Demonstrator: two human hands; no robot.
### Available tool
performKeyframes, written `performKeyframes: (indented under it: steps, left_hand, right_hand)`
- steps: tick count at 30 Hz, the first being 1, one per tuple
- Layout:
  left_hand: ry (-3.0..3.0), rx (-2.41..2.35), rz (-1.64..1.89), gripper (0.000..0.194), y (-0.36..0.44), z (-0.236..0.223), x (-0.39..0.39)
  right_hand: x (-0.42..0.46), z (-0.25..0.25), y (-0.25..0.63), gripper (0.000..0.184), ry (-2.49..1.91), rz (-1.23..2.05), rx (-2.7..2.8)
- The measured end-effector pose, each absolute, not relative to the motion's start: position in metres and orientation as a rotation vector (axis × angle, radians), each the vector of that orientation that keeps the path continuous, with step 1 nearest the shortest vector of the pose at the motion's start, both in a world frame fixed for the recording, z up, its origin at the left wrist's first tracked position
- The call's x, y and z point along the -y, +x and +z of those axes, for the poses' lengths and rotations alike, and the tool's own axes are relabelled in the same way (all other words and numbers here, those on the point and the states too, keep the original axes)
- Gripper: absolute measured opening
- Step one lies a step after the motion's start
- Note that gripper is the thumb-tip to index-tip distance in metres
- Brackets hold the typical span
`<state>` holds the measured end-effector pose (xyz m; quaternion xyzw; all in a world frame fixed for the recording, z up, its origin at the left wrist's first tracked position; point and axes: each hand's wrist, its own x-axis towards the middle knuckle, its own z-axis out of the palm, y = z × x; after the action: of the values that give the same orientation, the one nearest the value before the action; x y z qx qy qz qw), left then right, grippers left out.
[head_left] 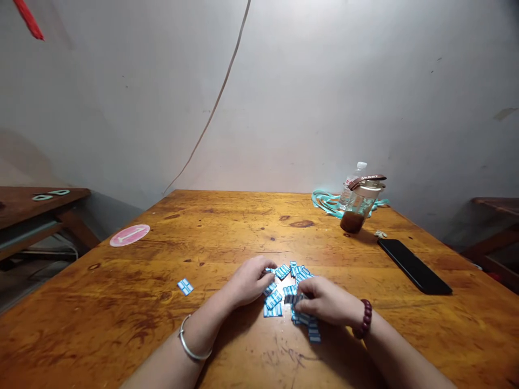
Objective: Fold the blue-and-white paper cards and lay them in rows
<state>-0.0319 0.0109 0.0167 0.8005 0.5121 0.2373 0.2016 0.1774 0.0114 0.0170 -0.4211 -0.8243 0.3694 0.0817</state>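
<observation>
Small flat pieces with blue and white stripes lie in a loose, overlapping pile on the wooden table. My left hand, with a silver bangle on its wrist, rests at the pile's left side. Its fingers are curled in over some pieces, and what they grip is partly hidden. On the other side, my right hand, wearing a dark red bead bracelet, pinches a striped piece between thumb and fingers just above the pile. One similar piece lies apart to the left.
A pink oval with a white mark lies at the table's left edge. At the back right stand a cup of brown drink and a clear bottle beside turquoise ribbon. A black phone lies at right.
</observation>
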Motion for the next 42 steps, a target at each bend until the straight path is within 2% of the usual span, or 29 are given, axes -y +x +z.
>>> performKeyframes:
  steps: [5, 8, 12, 15, 19, 21, 24, 28, 33, 37, 39, 42]
  left_hand:
    - [2.237, -1.470, 0.717, 0.022, -0.033, 0.013, -0.016]
    - [2.255, -1.446, 0.713, 0.022, -0.032, 0.011, -0.016]
    - [2.257, -1.497, 0.677, 0.023, -0.032, 0.009, -0.016]
    - [2.276, -1.579, 0.646, 0.020, -0.033, 0.006, -0.017]
    - [2.308, -1.653, 0.632, 0.018, -0.033, 0.000, -0.015]
    - [2.309, -1.635, 0.600, 0.016, -0.032, -0.002, -0.014]
    - [2.283, -1.596, 0.534, 0.009, -0.029, -0.003, -0.013]
    - [2.290, -1.503, 0.499, 0.008, -0.030, 0.000, -0.013]
    - [2.277, -1.533, 0.621, 0.024, -0.030, 0.005, -0.014]
    - [2.269, -1.575, 0.733, 0.021, -0.031, 0.005, -0.016]
    - [2.279, -1.551, 0.782, 0.020, -0.031, 0.005, -0.015]
    - [2.341, -1.460, 0.795, 0.028, -0.028, 0.003, -0.011]
  right_hand:
    - [-0.017, 0.018, 0.177, 0.033, -1.165, 1.382, 2.171]
    - [-0.017, 0.014, 0.175, 0.039, -1.199, 1.255, 2.271]
    - [-0.026, 0.011, 0.182, 0.026, -1.340, 0.834, 2.264]
    - [-0.027, 0.011, 0.185, 0.017, -1.375, 0.829, 2.355]
    - [-0.011, 0.007, 0.173, 0.020, -1.316, 0.793, 2.535]
    - [-0.002, 0.006, 0.165, 0.013, -1.277, 0.794, 2.586]
    - [0.001, 0.009, 0.160, 0.004, -1.182, 0.850, 2.536]
    - [-0.009, 0.017, 0.165, 0.020, -1.113, 1.109, 2.290]
    - [-0.018, 0.015, 0.169, 0.031, -1.101, 1.376, 2.165]
    - [-0.026, 0.005, 0.174, 0.031, -1.218, 1.188, 2.158]
    - [-0.033, 0.001, 0.180, 0.032, -1.369, 0.935, 2.115]
    - [-0.041, -0.004, 0.185, 0.027, -1.486, 0.595, 2.131]
